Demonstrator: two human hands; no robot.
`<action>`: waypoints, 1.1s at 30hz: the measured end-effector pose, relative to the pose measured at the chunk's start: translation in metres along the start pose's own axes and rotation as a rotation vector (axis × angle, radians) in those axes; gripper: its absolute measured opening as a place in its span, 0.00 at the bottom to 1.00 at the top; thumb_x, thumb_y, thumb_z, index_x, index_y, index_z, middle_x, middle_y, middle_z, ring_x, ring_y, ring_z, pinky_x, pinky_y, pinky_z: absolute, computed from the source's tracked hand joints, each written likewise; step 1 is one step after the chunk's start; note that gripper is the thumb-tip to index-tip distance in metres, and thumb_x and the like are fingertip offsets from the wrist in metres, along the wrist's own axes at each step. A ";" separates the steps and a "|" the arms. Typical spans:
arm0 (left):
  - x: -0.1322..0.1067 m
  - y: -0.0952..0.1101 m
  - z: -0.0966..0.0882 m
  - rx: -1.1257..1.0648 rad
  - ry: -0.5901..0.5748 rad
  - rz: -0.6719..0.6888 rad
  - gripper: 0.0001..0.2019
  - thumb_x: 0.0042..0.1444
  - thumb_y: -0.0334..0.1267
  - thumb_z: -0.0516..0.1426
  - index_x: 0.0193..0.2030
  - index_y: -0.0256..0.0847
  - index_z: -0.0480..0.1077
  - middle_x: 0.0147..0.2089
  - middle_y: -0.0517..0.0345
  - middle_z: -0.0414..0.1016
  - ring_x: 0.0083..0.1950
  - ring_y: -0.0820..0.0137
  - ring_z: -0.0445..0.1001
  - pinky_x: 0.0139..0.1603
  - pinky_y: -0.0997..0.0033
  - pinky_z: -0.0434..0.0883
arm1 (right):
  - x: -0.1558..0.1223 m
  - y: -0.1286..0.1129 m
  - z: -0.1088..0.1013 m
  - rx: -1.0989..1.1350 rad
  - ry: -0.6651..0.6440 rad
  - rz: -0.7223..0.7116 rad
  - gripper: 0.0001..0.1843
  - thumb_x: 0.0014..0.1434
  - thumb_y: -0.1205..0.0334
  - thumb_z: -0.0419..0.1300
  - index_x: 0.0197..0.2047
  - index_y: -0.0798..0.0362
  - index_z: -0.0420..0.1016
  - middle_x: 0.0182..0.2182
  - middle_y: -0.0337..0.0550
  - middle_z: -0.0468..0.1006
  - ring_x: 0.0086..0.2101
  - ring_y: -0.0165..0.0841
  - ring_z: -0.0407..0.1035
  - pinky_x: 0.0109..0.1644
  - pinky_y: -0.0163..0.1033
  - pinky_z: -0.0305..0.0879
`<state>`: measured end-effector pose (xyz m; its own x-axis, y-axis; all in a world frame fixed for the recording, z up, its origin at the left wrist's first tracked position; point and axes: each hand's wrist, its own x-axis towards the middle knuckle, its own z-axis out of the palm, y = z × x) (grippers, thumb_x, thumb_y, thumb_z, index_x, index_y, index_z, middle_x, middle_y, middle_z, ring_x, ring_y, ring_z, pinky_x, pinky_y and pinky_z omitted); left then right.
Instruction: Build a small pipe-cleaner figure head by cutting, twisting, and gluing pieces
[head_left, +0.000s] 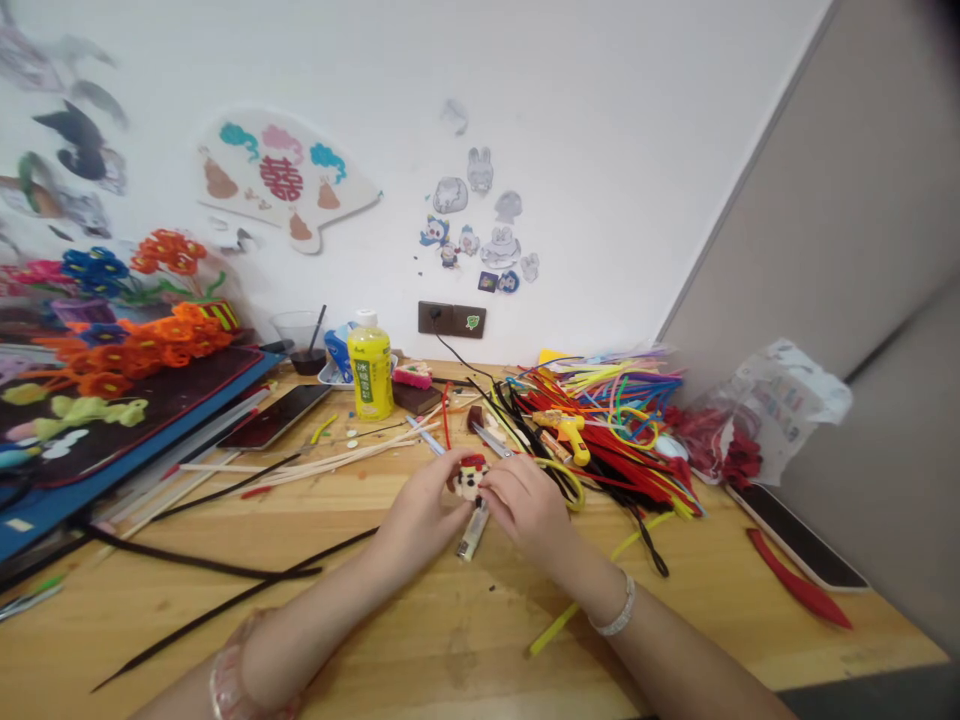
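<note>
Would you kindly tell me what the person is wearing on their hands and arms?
Both forearms are bare, with no sleeves or gloves. Above the left hand sits a pinkish beaded bracelet; above the right hand, a slim whitish bracelet.

matt wooden table (420, 640), fuzzy pipe cleaners (622, 420), glossy plastic bottle (370, 375)

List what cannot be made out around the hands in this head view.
All in the head view:
1. The small red-and-white figure is mostly covered by the fingers of the left hand and right hand, so its shape is unclear.
2. The grey tool has its upper end hidden under the hands and is too small to identify.
3. The yellow bottle has label text too small to read.
4. The plastic bag has blurred contents.
</note>
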<state>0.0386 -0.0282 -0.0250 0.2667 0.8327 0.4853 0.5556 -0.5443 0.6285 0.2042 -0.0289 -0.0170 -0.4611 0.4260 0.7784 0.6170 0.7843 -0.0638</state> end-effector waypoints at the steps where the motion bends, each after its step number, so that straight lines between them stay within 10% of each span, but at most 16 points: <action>1: 0.001 -0.001 0.000 0.012 -0.012 -0.010 0.21 0.46 0.29 0.54 0.50 0.42 0.62 0.47 0.53 0.73 0.47 0.64 0.71 0.49 0.64 0.67 | -0.001 0.002 0.001 0.011 -0.011 0.027 0.06 0.60 0.68 0.50 0.33 0.55 0.68 0.30 0.45 0.73 0.33 0.34 0.65 0.37 0.39 0.64; 12: 0.012 -0.047 -0.013 0.262 -0.181 -0.196 0.16 0.44 0.35 0.56 0.43 0.39 0.69 0.37 0.51 0.73 0.41 0.60 0.71 0.41 0.64 0.66 | -0.005 0.031 0.017 0.101 -0.178 0.393 0.05 0.57 0.67 0.55 0.29 0.55 0.69 0.28 0.41 0.72 0.31 0.32 0.66 0.35 0.36 0.62; 20: 0.014 -0.052 -0.016 0.211 -0.218 -0.168 0.16 0.52 0.46 0.53 0.46 0.44 0.69 0.39 0.54 0.74 0.41 0.62 0.71 0.40 0.67 0.65 | 0.023 0.041 0.029 0.083 -0.370 0.416 0.04 0.56 0.67 0.55 0.30 0.55 0.71 0.29 0.40 0.74 0.31 0.30 0.66 0.34 0.33 0.60; 33: 0.015 -0.052 -0.009 0.240 -0.199 -0.190 0.12 0.52 0.37 0.53 0.43 0.39 0.71 0.44 0.47 0.74 0.46 0.61 0.71 0.44 0.66 0.64 | 0.101 0.025 0.104 0.133 -0.674 0.332 0.04 0.48 0.69 0.60 0.26 0.53 0.76 0.23 0.36 0.76 0.25 0.28 0.67 0.28 0.29 0.55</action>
<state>0.0069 0.0116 -0.0448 0.2762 0.9330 0.2308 0.7725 -0.3584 0.5242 0.1069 0.0809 -0.0054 -0.5805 0.7988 0.1578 0.7291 0.5963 -0.3361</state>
